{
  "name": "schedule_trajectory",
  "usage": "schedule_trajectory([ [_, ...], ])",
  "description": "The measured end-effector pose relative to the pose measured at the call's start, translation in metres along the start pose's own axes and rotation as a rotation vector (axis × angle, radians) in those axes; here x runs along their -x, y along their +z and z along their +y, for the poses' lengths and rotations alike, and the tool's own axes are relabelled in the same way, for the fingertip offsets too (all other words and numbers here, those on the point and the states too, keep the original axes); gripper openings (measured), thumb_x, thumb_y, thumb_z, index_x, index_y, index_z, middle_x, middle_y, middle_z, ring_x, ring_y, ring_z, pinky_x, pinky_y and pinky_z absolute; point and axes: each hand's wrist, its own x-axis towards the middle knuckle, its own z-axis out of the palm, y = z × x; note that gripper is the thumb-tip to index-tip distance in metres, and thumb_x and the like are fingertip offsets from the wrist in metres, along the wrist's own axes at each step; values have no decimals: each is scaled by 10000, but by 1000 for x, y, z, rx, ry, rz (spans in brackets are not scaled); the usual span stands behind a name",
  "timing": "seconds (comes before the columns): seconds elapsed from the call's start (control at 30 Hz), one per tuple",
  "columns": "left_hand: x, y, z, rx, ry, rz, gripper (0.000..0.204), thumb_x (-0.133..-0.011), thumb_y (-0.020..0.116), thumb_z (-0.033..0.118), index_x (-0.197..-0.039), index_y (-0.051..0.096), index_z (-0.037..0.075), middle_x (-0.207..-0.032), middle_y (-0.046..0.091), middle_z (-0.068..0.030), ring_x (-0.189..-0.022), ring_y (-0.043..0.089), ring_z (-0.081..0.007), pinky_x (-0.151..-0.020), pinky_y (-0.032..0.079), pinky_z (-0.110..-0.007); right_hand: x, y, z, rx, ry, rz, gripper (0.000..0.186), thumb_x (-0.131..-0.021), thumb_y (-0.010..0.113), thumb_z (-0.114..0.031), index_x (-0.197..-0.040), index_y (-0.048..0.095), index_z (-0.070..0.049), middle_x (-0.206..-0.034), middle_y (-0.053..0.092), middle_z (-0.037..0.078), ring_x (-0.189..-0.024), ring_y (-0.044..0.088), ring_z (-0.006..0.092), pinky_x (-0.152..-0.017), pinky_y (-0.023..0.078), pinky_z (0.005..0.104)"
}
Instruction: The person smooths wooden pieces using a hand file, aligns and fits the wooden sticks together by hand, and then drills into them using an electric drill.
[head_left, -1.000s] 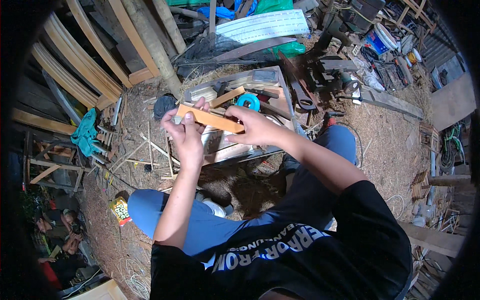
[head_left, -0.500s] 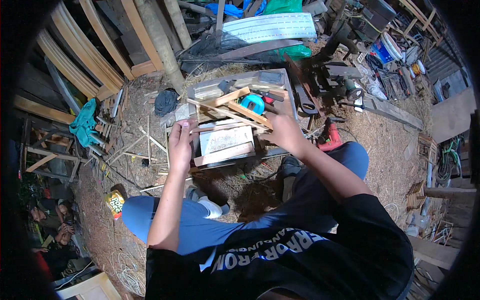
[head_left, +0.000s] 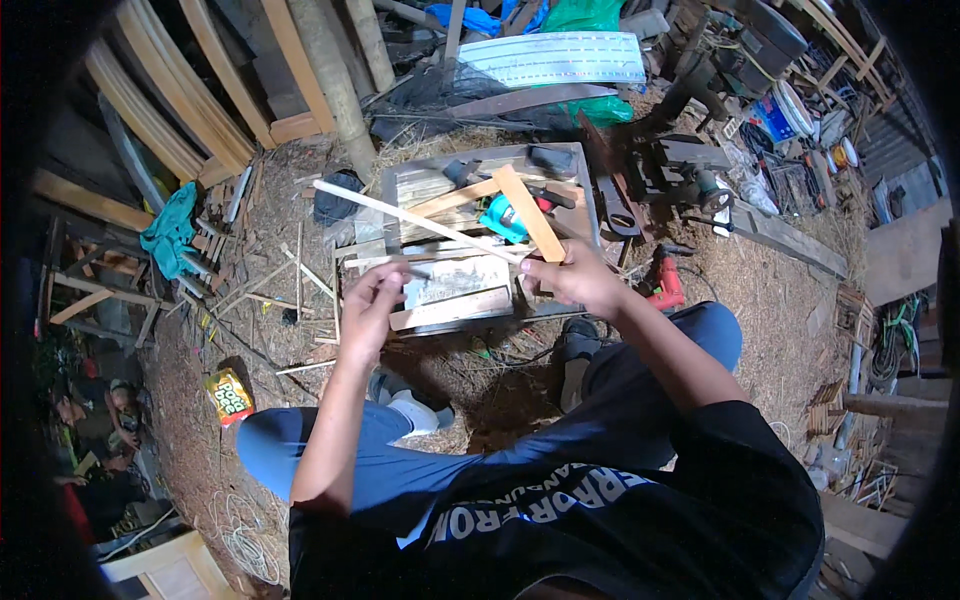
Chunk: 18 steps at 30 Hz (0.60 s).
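Note:
My right hand [head_left: 580, 280] is closed on a thin pale wood strip [head_left: 400, 217], which slants up and left over the low worktable [head_left: 590, 190]. A wider, short wood slat [head_left: 530, 213] stands out from the same hand, its near end at my fingers. On the table's near left side my left hand [head_left: 370, 310] has its fingers curled in a pinch; a small dark thin thing shows at the fingertips, too small to name. Between the hands lie a whitish marked board [head_left: 462, 278] and a wood block [head_left: 450, 308]. A turquoise tape measure [head_left: 503, 218] sits behind, partly covered by the slat.
A red power drill [head_left: 668, 285] rests on the ground right of the table, near a handsaw [head_left: 617, 210]. A yellow snack bag [head_left: 230, 397] lies by my left knee. Wood scraps [head_left: 300, 270] litter the left ground. Another person [head_left: 115, 415] is at far left.
The thin strip has swung up and left, its far end away from my left hand. The wider slat has turned more upright with my right hand. My left hand has shifted slightly down.

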Motion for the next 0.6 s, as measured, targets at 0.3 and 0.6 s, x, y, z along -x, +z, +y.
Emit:
schedule_trajectory([
  [0.3,11,35,43,377,92,-7,402,-1117,596,125,-1495,513,15,-1306,712,-133,-1161,712,-202,-937,591,-296,-4,41,-11,-158,-30,-328,371,-1098,663,-314,-1176,730,42,-866,717,44,-512,437,34,-460,365,232],
  [0.6,15,23,44,393,138,150,126,-1098,617,77,-1209,588,23,-1086,743,-93,-982,746,-160,-903,640,-331,-10,63,-22,-94,27,-419,394,-1091,671,-351,-1218,707,20,-940,760,68,-506,445,49,-453,373,238],
])
